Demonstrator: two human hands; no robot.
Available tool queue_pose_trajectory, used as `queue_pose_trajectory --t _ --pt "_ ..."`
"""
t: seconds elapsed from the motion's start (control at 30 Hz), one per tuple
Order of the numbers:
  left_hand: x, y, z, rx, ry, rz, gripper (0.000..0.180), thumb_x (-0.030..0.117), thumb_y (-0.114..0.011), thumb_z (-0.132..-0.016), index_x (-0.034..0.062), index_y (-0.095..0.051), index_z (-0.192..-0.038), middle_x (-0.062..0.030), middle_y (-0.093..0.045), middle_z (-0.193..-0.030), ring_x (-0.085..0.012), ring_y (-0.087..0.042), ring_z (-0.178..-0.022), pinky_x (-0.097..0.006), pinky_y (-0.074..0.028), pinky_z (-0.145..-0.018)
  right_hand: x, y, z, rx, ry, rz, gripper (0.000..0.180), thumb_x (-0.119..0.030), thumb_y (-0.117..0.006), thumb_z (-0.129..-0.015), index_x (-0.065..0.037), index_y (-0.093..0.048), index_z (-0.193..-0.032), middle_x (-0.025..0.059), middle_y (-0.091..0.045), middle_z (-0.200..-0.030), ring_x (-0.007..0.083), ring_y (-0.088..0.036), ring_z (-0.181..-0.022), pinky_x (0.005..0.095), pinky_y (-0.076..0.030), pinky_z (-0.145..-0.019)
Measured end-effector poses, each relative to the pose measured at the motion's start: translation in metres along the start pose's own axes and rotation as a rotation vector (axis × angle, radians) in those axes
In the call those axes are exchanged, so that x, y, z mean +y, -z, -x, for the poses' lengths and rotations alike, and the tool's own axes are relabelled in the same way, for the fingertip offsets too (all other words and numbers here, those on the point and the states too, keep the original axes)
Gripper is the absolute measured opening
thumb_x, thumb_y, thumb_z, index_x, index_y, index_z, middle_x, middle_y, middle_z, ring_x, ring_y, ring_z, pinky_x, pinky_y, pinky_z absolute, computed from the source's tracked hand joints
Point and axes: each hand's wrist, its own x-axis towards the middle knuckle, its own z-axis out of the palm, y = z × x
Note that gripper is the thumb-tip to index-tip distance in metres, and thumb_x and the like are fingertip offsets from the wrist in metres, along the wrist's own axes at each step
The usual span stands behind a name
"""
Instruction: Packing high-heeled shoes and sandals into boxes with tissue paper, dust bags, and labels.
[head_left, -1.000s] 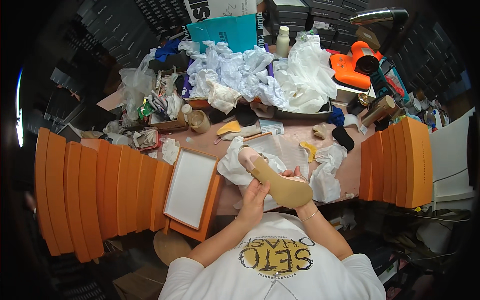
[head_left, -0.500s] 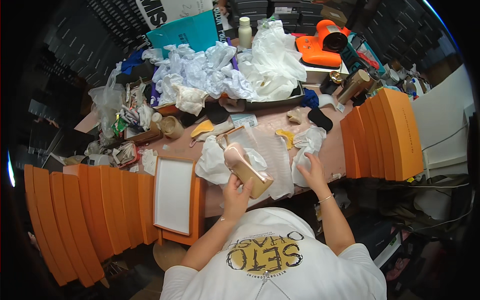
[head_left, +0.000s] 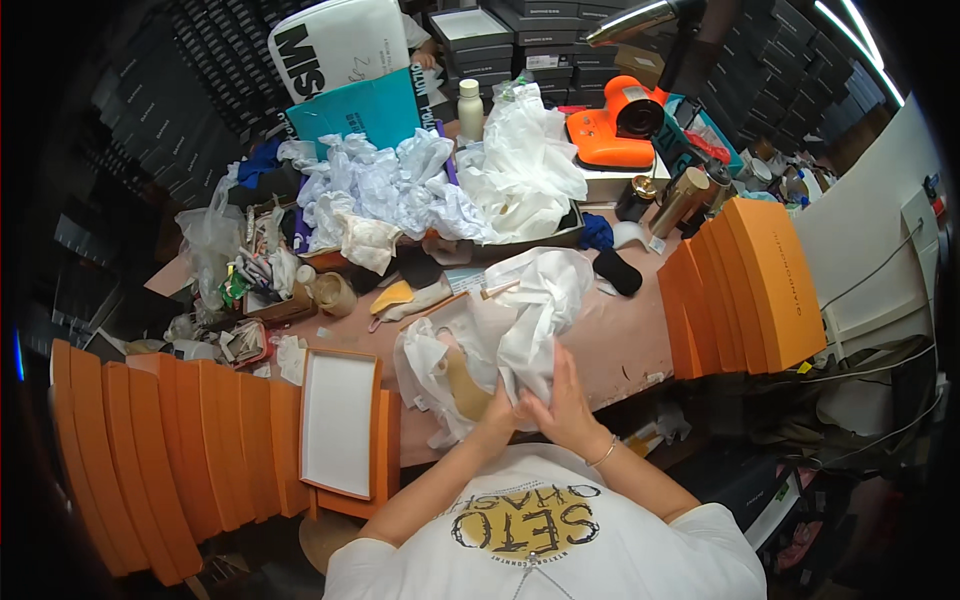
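Both my hands meet close to my body at the table's near edge. My left hand is closed on white tissue paper, its fingertips partly hidden in the folds. Pressed against the right side of that paper, my right hand has its fingers held together. Whether anything is wrapped inside the bunched part cannot be seen. Just left of my left hand, a shoe with a tan sole lies among the tissue, partly covered by it. Behind it shows an orange edge, mostly covered by paper.
Orange boxes stand in a row at left, beside a white-lined open box. More orange boxes stand at right. Crumpled paper, an orange machine, a jar and a black pad sit farther back.
My right hand has moved left to meet my left hand, bringing white tissue paper across. The pale pink high-heeled shoe is no longer plainly held up in my left hand.
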Motion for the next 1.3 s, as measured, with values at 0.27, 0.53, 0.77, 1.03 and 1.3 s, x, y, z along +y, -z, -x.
queue_pose_trajectory --t 0.27,0.53,0.77,1.03,1.3 --pt "0.061 0.073 0.038 -0.022 0.167 0.539 0.086 0.036 -0.078 -0.071 0.0066 -0.035 -0.139 -0.0092 -0.052 -0.128 -0.0234 -0.053 -0.117 -0.037 -0.045 -0.099 -0.019 0.014 -0.047 0.003 -0.255 -0.642 0.050 -0.018 -0.064 -0.087 0.000 -0.047 -0.130 0.0197 -0.051 -0.129 0.0278 -0.052 -0.115 0.0370 -0.045 -0.091" --pt "0.021 0.075 0.072 0.463 0.050 0.610 0.063 0.027 -0.065 -0.085 0.0019 -0.039 -0.137 -0.0101 -0.053 -0.128 -0.0205 -0.055 -0.114 -0.034 -0.047 -0.096 -0.049 -0.038 -0.051 -0.361 0.328 -0.122 0.017 -0.006 -0.062 -0.081 -0.005 -0.063 -0.098 0.0138 -0.059 -0.083 0.0331 -0.060 -0.078 0.0389 -0.049 -0.066" --pt "0.033 0.113 0.107 0.698 0.047 0.464 0.045 0.021 -0.051 -0.096 -0.0005 -0.043 -0.134 -0.0094 -0.055 -0.126 -0.0178 -0.057 -0.110 -0.032 -0.048 -0.092 0.010 -0.030 -0.042 -0.864 0.169 -0.048 0.030 -0.015 -0.066 -0.083 -0.006 -0.062 -0.111 0.0130 -0.064 -0.104 0.0301 -0.063 -0.091 0.0356 -0.051 -0.076" --pt "0.048 0.123 0.135 0.367 0.352 -0.131 0.034 0.020 -0.045 -0.099 -0.0056 -0.056 -0.119 -0.0082 -0.064 -0.107 -0.0121 -0.060 -0.093 -0.025 -0.048 -0.083 -0.058 -0.014 -0.112 -1.230 0.235 -0.441 0.062 -0.034 -0.070 -0.084 -0.003 -0.047 -0.132 0.0194 -0.063 -0.109 0.0301 -0.062 -0.098 0.0361 -0.047 -0.086" --pt "0.054 0.121 0.153 1.126 -0.155 0.449 0.034 0.030 -0.051 -0.098 -0.0024 -0.057 -0.108 -0.0120 -0.058 -0.109 -0.0224 -0.060 -0.097 -0.033 -0.050 -0.082 0.061 0.012 -0.055 -0.192 -0.628 -1.018 0.025 -0.004 -0.050 -0.092 0.002 -0.055 -0.116 0.0043 -0.060 -0.098 0.0105 -0.058 -0.090 0.0248 -0.048 -0.082"
